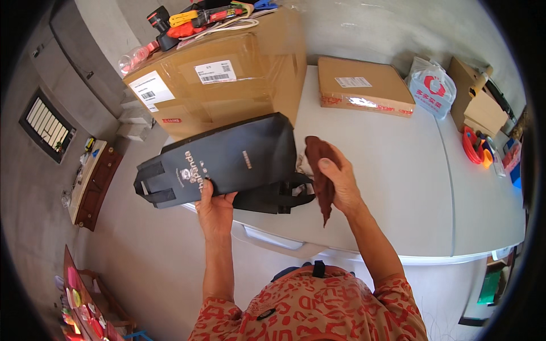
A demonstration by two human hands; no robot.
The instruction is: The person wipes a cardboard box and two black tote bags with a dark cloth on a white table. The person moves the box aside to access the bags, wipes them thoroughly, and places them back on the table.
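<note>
My left hand (216, 210) grips the lower edge of a black carrier bag (227, 156), thumb on its printed front. The bag lies tilted on its side, its looped handle pointing left. My right hand (341, 179) holds a crumpled dark brown cloth (322, 176), which hangs down in front of the palm, just right of the bag. Beneath the carrier bag, partly hidden by it, is another black item with straps (278, 198) on the white table (392, 187). Something pale shows between this item and the cloth; I cannot make it out.
A large cardboard box (227, 85) stands behind the bag, with a torch (162, 25) and other tools on top. Farther right are a flat cardboard box (367, 85), a white plastic bag (431, 88), an open carton (476, 102) and a red basket (473, 146).
</note>
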